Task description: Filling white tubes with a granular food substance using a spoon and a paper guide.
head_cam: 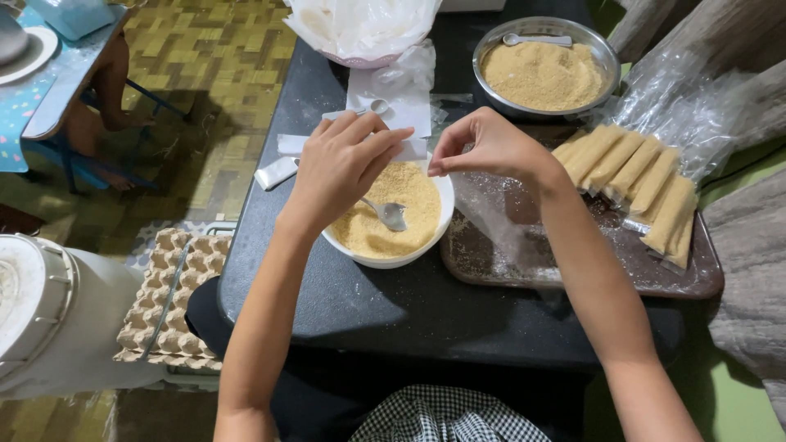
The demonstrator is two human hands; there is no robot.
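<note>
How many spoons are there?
3 spoons: one spoon in the white bowl, one small spoon on the paper behind the left hand, one spoon in the metal pan. Others may be hidden.

Both bare forearms are stretched forward. The left hand (pixel 340 168) is held palm down, its fingers bunched and bent toward the right. The right hand (pixel 487 147) is raised beside it, wrist bent, thumb and fingertips pinched together.

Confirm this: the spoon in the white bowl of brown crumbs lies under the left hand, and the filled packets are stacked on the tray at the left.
Wrong on one point: the filled packets lie at the right end of the brown tray, as the head view shows. The spoon in the white bowl does lie under the left hand.
</note>
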